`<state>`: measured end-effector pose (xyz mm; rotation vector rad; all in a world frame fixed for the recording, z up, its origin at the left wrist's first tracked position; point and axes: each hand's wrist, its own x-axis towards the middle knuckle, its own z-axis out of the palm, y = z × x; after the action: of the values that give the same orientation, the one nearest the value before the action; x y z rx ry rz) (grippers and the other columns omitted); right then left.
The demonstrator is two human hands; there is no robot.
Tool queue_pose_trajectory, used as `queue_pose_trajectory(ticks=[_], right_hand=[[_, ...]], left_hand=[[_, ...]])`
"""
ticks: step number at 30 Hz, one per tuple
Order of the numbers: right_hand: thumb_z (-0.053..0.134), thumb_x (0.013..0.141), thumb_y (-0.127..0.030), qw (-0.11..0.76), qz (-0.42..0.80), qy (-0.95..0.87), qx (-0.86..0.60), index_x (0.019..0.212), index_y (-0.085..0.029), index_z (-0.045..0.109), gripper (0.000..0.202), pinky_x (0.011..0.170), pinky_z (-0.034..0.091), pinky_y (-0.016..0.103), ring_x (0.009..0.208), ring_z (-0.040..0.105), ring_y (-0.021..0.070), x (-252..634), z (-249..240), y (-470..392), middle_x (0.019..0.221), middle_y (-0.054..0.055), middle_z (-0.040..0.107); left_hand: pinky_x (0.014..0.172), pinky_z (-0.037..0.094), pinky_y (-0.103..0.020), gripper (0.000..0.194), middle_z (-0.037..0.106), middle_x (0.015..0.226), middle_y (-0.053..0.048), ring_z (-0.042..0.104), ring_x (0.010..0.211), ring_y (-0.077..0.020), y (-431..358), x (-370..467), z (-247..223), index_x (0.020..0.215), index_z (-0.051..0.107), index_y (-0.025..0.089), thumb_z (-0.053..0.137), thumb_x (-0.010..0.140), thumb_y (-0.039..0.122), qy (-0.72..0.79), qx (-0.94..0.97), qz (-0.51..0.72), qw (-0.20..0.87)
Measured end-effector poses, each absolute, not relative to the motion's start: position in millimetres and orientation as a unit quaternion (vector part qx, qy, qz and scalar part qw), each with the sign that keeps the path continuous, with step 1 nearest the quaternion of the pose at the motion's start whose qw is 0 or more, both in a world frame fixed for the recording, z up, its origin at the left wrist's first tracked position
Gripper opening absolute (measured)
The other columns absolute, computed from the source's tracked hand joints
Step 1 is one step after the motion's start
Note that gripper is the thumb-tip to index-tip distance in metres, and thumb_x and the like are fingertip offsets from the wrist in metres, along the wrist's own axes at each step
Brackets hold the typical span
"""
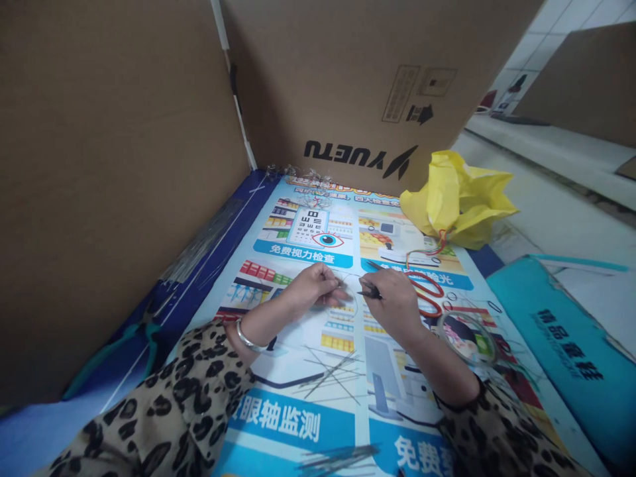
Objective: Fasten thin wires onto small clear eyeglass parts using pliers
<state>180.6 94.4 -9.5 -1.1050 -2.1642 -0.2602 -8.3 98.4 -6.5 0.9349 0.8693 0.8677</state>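
Note:
My left hand point(322, 286) is closed, its thumb and forefinger pinching a thin wire point(356, 301) that curves out toward the right. Across from it, my right hand point(395, 301) is wrapped round a small dark pointed tool point(368, 292); most of it is hidden in the palm, so its exact kind does not show. The tool's tip points left, near the wire. Behind the right hand lie red-handled scissors point(431, 291), partly covered by it. Below the hands, several straight thin wires point(330, 374) lie crossed on the printed poster point(285, 315).
Cardboard panels point(124, 165) stand at the left and back. Teal-handled pliers point(149, 338) and a wire bundle point(199, 245) lie left. Bent wire pieces point(314, 189) sit at the back. To the right are yellow crumpled paper point(454, 199), a tape roll point(467, 338) and a turquoise box point(556, 331).

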Motion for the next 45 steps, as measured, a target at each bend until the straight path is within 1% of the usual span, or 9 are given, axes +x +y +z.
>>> queue_pose_trajectory(ticks=[5,8,13,18,20,25,31,36,45], right_hand=[[0.049,0.077,-0.015,0.309,-0.122,-0.843,-0.424,0.074,-0.018,0.059,0.011,0.069,0.034,0.031,0.073,0.050,0.0168,178.5,-6.8,90.7,0.067,0.003,0.057],[0.049,0.077,-0.015,0.308,-0.120,-0.847,-0.416,0.073,-0.019,0.059,0.012,0.068,0.034,0.031,0.072,0.049,0.0165,178.0,-7.9,90.5,0.066,0.003,0.057],[0.049,0.077,-0.017,0.343,-0.075,-0.839,-0.415,0.074,-0.020,0.058,0.010,0.067,0.037,0.031,0.071,0.051,0.0167,178.4,-8.9,92.4,0.068,0.003,0.059],[0.050,0.078,-0.019,0.383,-0.038,-0.825,-0.415,0.075,-0.020,0.057,0.008,0.068,0.040,0.031,0.071,0.054,0.0165,179.3,-10.7,94.6,0.070,0.003,0.061],[0.050,0.079,-0.019,0.396,-0.031,-0.817,-0.417,0.076,-0.020,0.057,0.008,0.069,0.041,0.031,0.071,0.054,0.0161,179.8,-11.7,95.6,0.071,0.003,0.061],[0.050,0.080,-0.020,0.401,-0.025,-0.811,-0.426,0.076,-0.020,0.056,0.007,0.068,0.042,0.030,0.070,0.053,0.0158,180.7,-11.8,97.1,0.070,0.003,0.061],[0.050,0.080,-0.021,0.400,-0.020,-0.810,-0.428,0.073,-0.020,0.056,0.009,0.068,0.041,0.030,0.069,0.053,0.0154,178.4,-11.4,94.9,0.068,0.002,0.060],[0.050,0.080,-0.024,0.408,0.003,-0.798,-0.444,0.072,-0.020,0.055,0.011,0.064,0.041,0.028,0.067,0.053,0.0148,171.6,-8.1,89.6,0.066,0.002,0.059],[0.049,0.082,-0.029,0.416,0.040,-0.765,-0.490,0.068,-0.021,0.055,0.017,0.057,0.039,0.026,0.061,0.052,0.0132,164.3,-3.0,83.0,0.061,0.000,0.056]], left_hand=[[0.055,0.049,-0.022,0.015,0.061,0.083,-0.004,0.066,0.071,-0.0148,98.3,-7.2,-5.5,0.075,0.042,0.014,0.057,0.077,0.012,0.396,0.421,0.401,0.710],[0.055,0.049,-0.022,0.016,0.063,0.077,-0.004,0.066,0.066,-0.0136,98.6,-6.8,-5.0,0.075,0.041,0.014,0.057,0.078,0.013,0.407,0.416,0.396,0.711],[0.057,0.049,-0.025,0.016,0.065,0.064,-0.003,0.065,0.059,-0.0134,99.1,-6.7,-6.3,0.076,0.040,0.016,0.056,0.080,0.016,0.404,0.430,0.380,0.712],[0.047,0.043,-0.020,0.015,0.062,0.053,-0.001,0.056,0.044,-0.0092,101.5,-8.0,-9.7,0.074,0.043,0.015,0.058,0.077,0.017,0.417,0.476,0.354,0.689],[0.044,0.040,-0.019,0.014,0.060,0.051,0.001,0.054,0.042,-0.0083,102.1,-8.6,-10.1,0.074,0.043,0.016,0.057,0.076,0.017,0.413,0.493,0.347,0.683],[0.045,0.040,-0.019,0.010,0.054,0.048,0.003,0.050,0.041,-0.0070,102.1,-10.0,-8.3,0.076,0.049,0.015,0.057,0.076,0.020,0.402,0.517,0.329,0.681],[0.043,0.037,-0.018,0.013,0.053,0.046,0.001,0.047,0.040,-0.0056,102.9,-11.3,-9.0,0.075,0.057,0.012,0.058,0.075,0.025,0.413,0.535,0.287,0.679],[0.042,0.037,-0.018,0.015,0.053,0.044,0.002,0.047,0.039,-0.0057,101.9,-12.2,-6.7,0.072,0.056,0.013,0.060,0.073,0.027,0.436,0.546,0.276,0.661],[0.041,0.037,-0.017,0.010,0.052,0.045,0.003,0.050,0.040,-0.0060,102.1,-12.4,-2.9,0.069,0.056,0.013,0.060,0.071,0.022,0.433,0.549,0.263,0.665]])
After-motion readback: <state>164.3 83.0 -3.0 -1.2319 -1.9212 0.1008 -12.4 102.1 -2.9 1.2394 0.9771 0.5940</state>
